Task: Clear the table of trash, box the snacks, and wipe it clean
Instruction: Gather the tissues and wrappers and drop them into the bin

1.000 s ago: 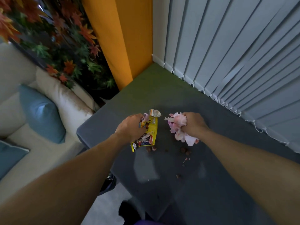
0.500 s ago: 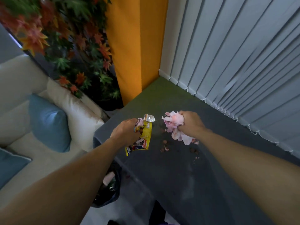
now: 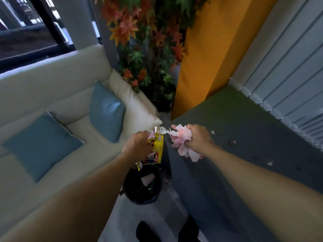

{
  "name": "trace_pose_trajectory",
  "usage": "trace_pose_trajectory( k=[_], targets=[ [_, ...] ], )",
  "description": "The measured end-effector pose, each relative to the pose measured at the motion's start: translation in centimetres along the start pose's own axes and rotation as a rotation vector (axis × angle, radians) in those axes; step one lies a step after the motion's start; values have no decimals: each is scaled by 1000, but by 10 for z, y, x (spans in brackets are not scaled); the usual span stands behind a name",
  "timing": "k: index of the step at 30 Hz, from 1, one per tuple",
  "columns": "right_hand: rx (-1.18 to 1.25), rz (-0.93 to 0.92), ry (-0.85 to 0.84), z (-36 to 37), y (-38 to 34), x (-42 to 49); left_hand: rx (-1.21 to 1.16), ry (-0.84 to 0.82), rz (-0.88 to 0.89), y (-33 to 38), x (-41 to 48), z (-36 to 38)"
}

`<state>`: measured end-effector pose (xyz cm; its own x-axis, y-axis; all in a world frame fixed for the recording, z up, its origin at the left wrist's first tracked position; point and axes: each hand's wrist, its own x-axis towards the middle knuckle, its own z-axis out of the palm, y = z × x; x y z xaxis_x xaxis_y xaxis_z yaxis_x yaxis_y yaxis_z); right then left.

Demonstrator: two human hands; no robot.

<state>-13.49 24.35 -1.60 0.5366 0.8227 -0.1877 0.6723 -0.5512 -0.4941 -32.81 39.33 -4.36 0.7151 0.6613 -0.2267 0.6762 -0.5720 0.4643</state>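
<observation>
Dark shoes [image 3: 147, 231] are standing on the pale floor [image 3: 157, 213] at the bottom edge, and two bare forearms are reaching forward from either side. Just ahead of the shoes, a bin [image 3: 139, 198] with a black liner is sitting on the floor between the sofa [image 3: 43, 81] and the counter [image 3: 258, 133]; a pinkish cup [image 3: 148, 178] is lying inside it.

The left hand [image 3: 138, 145] is hanging over the bin, its fingers curling round a yellow wrapper [image 3: 158, 147]. The wrapper's torn silver top is pointing up, and its lower end is dangling just above the bin's rim. A scrap of pink is also showing in that grip.

The right hand [image 3: 197, 138] is hovering by the counter's near edge, just beside the left, with its fingers clamping a crumpled pink tissue [image 3: 180, 144]. Loose folds of the tissue are spilling out below the fist. Tissue and wrapper top are nearly touching.

Beyond the right hand, crumbs [image 3: 232, 142] and a white scrap [image 3: 269, 162] are lying scattered on the grey counter.

To the left, two blue cushions [image 3: 42, 144] are resting on the cream sofa. Farther back, a plant [image 3: 148, 49] with orange and green leaves is standing beside an orange pillar [image 3: 209, 58], and pale blinds [image 3: 288, 67] are hanging along the counter's far side.
</observation>
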Motion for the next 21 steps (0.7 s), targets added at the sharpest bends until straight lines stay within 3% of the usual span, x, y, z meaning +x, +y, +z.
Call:
trace_pose_trajectory(
  k=[8,21],
  targets=[
    [-33,-90,-99,93,-43,10,-77,23,-175,-84,-12,20],
    [-8,-9,-265,247,-7,57,-158,-69,-421,-186,5,139]
  ],
)
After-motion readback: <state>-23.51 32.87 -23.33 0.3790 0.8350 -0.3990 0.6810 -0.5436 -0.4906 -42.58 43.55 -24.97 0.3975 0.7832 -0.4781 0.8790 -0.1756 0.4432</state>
